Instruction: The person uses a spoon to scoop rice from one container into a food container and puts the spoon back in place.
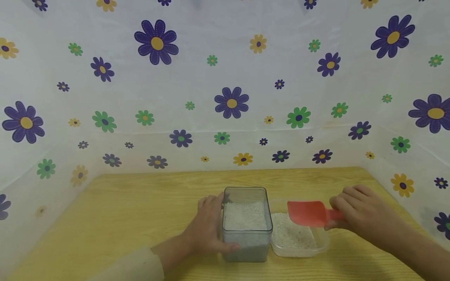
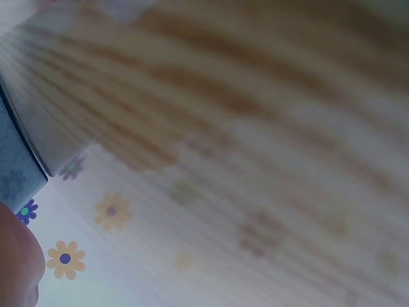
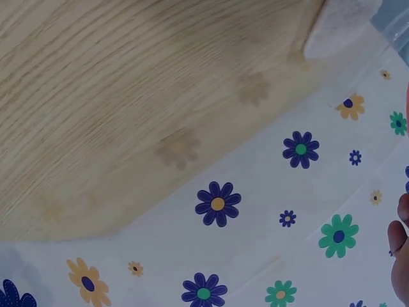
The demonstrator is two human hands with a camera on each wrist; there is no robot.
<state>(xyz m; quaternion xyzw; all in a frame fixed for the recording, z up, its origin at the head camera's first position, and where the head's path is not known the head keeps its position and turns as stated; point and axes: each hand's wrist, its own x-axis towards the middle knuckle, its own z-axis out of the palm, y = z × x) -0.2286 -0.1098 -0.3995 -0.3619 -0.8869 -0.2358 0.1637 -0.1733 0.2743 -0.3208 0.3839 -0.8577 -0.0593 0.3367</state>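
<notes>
My left hand (image 1: 209, 224) holds a grey see-through square container (image 1: 247, 248) from its left side, the thumb across the front. White grains, perhaps rice, fill much of this container. In the left wrist view, only part of the container (image 2: 16, 157) and a bit of the hand (image 2: 19, 262) show. My right hand (image 1: 362, 212) grips a red scoop (image 1: 307, 213) by its handle. The scoop's blade hangs above a low clear plastic tub (image 1: 299, 253), also with white grains in it. Whether the blade carries grains, I cannot tell.
A wood-grain table (image 1: 140, 210) lies under both containers, which stand side by side. White cloth with printed flowers (image 1: 197, 78) rises behind the table and along both sides.
</notes>
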